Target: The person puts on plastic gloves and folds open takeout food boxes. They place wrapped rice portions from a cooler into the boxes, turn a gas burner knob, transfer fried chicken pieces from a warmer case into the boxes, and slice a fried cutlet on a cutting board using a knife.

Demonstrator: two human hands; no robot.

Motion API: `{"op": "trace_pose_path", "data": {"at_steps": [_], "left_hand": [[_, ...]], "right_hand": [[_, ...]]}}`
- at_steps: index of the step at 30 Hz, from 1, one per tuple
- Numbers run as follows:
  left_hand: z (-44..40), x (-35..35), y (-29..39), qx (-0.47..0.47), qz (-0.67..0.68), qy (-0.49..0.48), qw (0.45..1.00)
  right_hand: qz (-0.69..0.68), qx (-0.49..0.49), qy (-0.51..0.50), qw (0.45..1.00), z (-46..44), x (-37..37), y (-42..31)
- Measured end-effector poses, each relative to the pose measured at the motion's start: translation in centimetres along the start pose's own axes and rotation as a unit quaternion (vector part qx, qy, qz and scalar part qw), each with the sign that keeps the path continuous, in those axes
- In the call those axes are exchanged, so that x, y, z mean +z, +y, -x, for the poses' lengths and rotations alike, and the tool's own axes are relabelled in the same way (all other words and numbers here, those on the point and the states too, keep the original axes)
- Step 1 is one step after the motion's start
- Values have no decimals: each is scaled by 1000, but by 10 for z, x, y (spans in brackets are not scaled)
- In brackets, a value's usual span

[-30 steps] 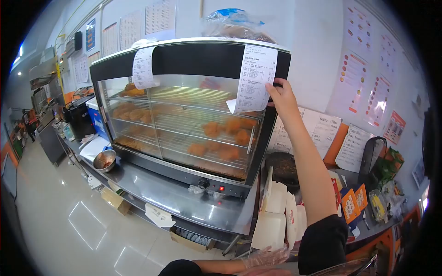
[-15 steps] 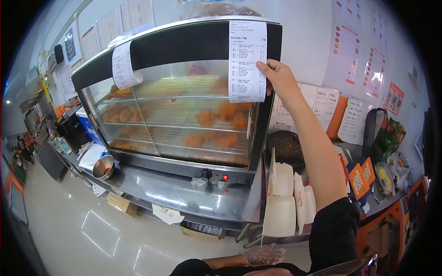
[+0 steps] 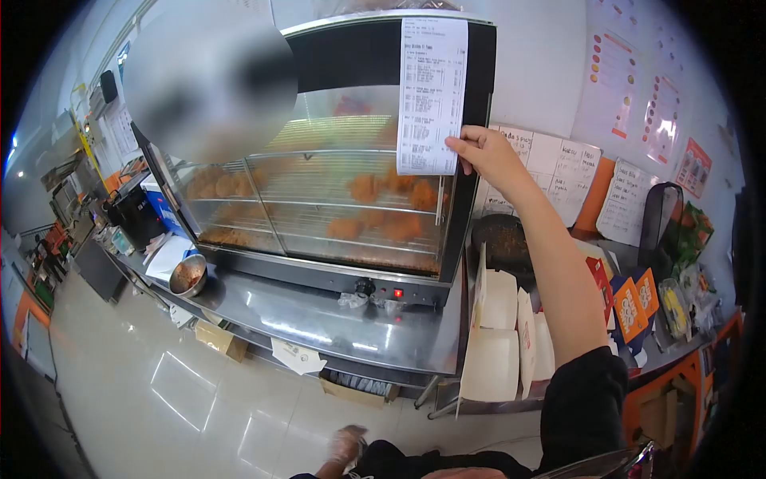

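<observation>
Upper centre: right hand [image 3: 488, 156] pinches receipt [image 3: 433, 96] at display cabinet [image 3: 359, 62], print exposed. Lower right: cartons [image 3: 491, 363] unclosed. Lower centre: left hand [image 3: 346, 447] blurred, grip indeterminable

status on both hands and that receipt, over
Right hand pinching printed receipt, lower right edge. Left hand gloved, low, grip unclear. Receipt partly covers display warmer.

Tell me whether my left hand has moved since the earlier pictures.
Yes, to the left. Your gloved left hand was just below the open cardboard box; now it is well to the left of that box.
</observation>
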State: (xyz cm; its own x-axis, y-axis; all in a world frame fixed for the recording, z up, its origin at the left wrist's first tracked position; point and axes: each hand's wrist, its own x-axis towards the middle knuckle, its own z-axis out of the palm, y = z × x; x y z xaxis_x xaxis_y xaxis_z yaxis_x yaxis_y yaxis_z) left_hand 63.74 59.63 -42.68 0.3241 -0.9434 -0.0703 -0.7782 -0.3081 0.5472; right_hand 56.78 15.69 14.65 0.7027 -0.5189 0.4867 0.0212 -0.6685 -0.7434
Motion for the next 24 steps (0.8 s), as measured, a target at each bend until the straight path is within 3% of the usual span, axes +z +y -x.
{"op": "trace_pose_path", "data": {"at_steps": [1, 3, 5, 6, 7, 9, 11, 12, 15, 16, 17, 18, 19, 20, 21, 22, 23, 24], "left_hand": [[14, -7, -12, -41, 19, 82, 996], [41, -19, -31, -153, -48, 145, 976], [74, -15, -65, -199, -15, 243, 949], [89, -20, -71, -298, -13, 233, 926], [110, -28, -78, -293, -16, 226, 929], [149, -57, -92, -400, 17, 164, 902], [193, -77, -131, -430, 16, 158, 889], [218, -87, -156, -439, 14, 161, 884], [291, -129, -245, -451, 4, 219, 865], [307, -155, -279, -448, -1, 260, 855], [315, -189, -305, -442, -4, 305, 843], [310, -223, -337, -452, -7, 352, 819], [289, -273, -360, -466, -5, 398, 790], [277, -306, -395, -400, 39, 450, 798], [256, -353, -400, -338, -47, 459, 820], [229, -401, -412, -322, -30, 460, 827], [200, -437, -435, -280, -66, 473, 833], [166, -469, -449, -244, -93, 498, 827]], "right_hand": [[2, 6, -3, 1000, 1, 1, 2], [-2, 3, 8, 1000, -4, 3, 11], [-3, 3, 20, 1000, -3, 8, 15], [-11, 8, 37, 999, -2, 10, 11], [-18, 14, 56, 998, -1, 13, 8], [14, 32, 63, 997, -2, 13, 12], [62, 8, 131, 989, -1, 20, 12], [127, 18, 129, 983, 1, 13, 16], [197, 12, 281, 939, 20, -11, 32], [144, 7, 248, 958, 29, -65, 88], [237, -15, 336, 912, 73, -46, 55], [379, -19, 316, 869, 96, -101, 95], [391, -10, 346, 853, 124, -122, 98], [411, -12, 366, 835, 157, -128, 96], [438, -16, 379, 815, 180, -125, 94], [476, -47, 385, 789, 184, -89, 67], [398, 81, 423, 810, 198, -32, 50], [475, 20, 398, 785, 191, 12, 35]]}}
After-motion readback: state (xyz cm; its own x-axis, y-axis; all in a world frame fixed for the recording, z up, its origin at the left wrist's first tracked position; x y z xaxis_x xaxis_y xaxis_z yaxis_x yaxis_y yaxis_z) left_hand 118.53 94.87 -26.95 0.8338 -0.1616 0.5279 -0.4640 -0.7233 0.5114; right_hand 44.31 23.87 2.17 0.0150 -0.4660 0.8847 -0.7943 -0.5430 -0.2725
